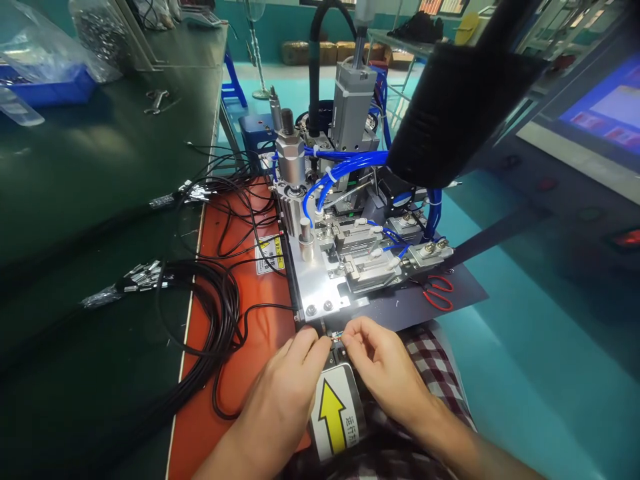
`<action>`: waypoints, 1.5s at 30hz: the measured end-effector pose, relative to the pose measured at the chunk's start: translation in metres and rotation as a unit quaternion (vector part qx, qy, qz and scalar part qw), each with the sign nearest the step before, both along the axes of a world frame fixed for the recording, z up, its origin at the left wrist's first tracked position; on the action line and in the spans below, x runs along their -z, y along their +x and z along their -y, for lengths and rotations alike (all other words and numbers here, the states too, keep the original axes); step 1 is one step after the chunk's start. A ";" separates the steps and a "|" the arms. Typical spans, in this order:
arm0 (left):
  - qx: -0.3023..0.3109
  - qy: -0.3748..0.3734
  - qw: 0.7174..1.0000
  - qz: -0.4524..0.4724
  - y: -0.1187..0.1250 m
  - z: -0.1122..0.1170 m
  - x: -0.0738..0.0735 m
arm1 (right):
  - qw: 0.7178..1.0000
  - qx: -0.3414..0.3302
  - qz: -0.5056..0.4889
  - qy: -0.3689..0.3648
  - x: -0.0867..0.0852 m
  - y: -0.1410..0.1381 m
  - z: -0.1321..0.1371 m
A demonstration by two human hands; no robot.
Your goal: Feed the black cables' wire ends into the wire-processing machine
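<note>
My left hand is closed, its thumb and index finger pressed together at the front edge of the machine; what lies between them is hidden. Facing it, my right hand pinches the ends of some thin coloured wires, which show as a small bright bit between the two hands. Both hands are at a narrow dark track, just below the machine's silver plate. Under my fingers lies a white label with a yellow arrow, partly covered by my left hand.
Coiled black cables with metal-tipped ends lie left on the orange base and dark table. Pneumatic cylinders and blue hoses stand ahead. A black lamp-like tube hangs close. Red-handled scissors lie right.
</note>
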State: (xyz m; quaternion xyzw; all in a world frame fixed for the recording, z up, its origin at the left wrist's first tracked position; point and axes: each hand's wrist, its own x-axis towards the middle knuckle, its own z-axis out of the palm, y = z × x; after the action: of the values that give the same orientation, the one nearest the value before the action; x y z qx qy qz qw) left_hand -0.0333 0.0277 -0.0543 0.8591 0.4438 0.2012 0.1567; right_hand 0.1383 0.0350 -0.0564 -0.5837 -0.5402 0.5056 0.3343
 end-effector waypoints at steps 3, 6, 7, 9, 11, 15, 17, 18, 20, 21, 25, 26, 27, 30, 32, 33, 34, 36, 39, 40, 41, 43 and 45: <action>-0.025 0.038 0.998 -0.049 0.000 0.003 -0.005 | 0.988 -0.009 -0.120 -0.094 0.007 0.001 -0.003; -0.046 0.074 0.987 -0.133 -0.001 0.005 -0.011 | 0.974 -0.016 -0.175 -0.140 0.009 0.003 -0.005; -0.046 0.073 0.984 -0.158 -0.001 0.006 -0.013 | 0.973 -0.011 -0.181 -0.140 0.008 0.003 -0.006; -0.046 0.054 0.979 -0.192 -0.001 0.007 -0.013 | 0.975 0.005 -0.179 -0.131 0.007 0.003 -0.007; -0.044 0.029 0.978 -0.200 0.000 0.010 -0.010 | 0.979 0.019 -0.168 -0.116 0.007 0.000 -0.008; -0.061 0.004 0.986 -0.156 0.001 0.014 -0.003 | 0.980 0.027 -0.174 -0.090 0.012 -0.006 -0.006; -0.065 -0.002 0.991 -0.117 0.001 0.014 -0.002 | 0.978 0.026 -0.185 -0.094 0.015 -0.007 -0.005; -0.060 -0.005 0.993 -0.100 0.001 0.014 -0.002 | 0.978 0.025 -0.184 -0.097 0.016 -0.007 -0.005; -0.046 -0.015 0.996 -0.078 -0.001 0.014 -0.003 | 0.980 0.026 -0.172 -0.099 0.016 -0.007 -0.005; -0.041 -0.022 0.996 -0.076 -0.002 0.013 -0.003 | 0.980 0.029 -0.170 -0.099 0.015 -0.007 -0.005; -0.035 -0.042 0.995 -0.085 -0.004 0.014 -0.002 | 0.959 0.028 -0.240 -0.149 0.015 -0.005 -0.007; -0.035 -0.041 0.995 -0.086 -0.004 0.014 -0.001 | 0.948 0.021 -0.267 -0.174 0.016 -0.005 -0.007; -0.035 -0.039 0.995 -0.087 -0.004 0.014 -0.001 | 0.937 0.014 -0.290 -0.194 0.017 -0.004 -0.007; -0.043 -0.021 0.994 -0.098 -0.001 0.012 0.000 | 0.928 -0.001 -0.305 -0.212 0.019 -0.002 -0.008; -0.036 -0.005 0.993 -0.110 0.001 0.009 -0.003 | 0.939 0.001 -0.285 -0.192 0.018 -0.002 -0.008; -0.031 0.005 0.993 -0.112 0.002 0.008 -0.004 | 0.944 0.004 -0.275 -0.181 0.017 -0.002 -0.009; -0.027 0.011 0.993 -0.112 0.003 0.008 -0.005 | 0.948 0.009 -0.269 -0.172 0.016 -0.004 -0.008; -0.026 0.015 0.993 -0.113 0.004 0.008 -0.005 | 0.952 0.022 -0.261 -0.157 0.015 -0.007 -0.008; -0.037 0.006 0.992 -0.124 0.007 0.010 0.000 | 0.953 0.049 -0.260 -0.147 0.018 -0.011 -0.006; -0.039 -0.003 0.991 -0.131 0.009 0.010 0.002 | 0.951 0.055 -0.265 -0.147 0.019 -0.012 -0.005; -0.043 -0.011 0.990 -0.137 0.010 0.009 0.002 | 0.949 0.059 -0.272 -0.149 0.022 -0.013 -0.005; -0.054 -0.026 0.988 -0.142 0.013 0.007 -0.001 | 0.946 0.059 -0.282 -0.151 0.025 -0.012 -0.005; -0.059 -0.029 0.989 -0.132 0.013 0.007 -0.009 | 0.947 0.052 -0.282 -0.147 0.027 -0.010 -0.007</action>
State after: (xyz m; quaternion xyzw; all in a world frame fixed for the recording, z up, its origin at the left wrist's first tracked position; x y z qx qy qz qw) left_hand -0.0203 0.0204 -0.0458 0.8455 0.5162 0.0814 0.1097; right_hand 0.1279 0.0416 -0.0837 -0.4872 -0.3132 0.7050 0.4093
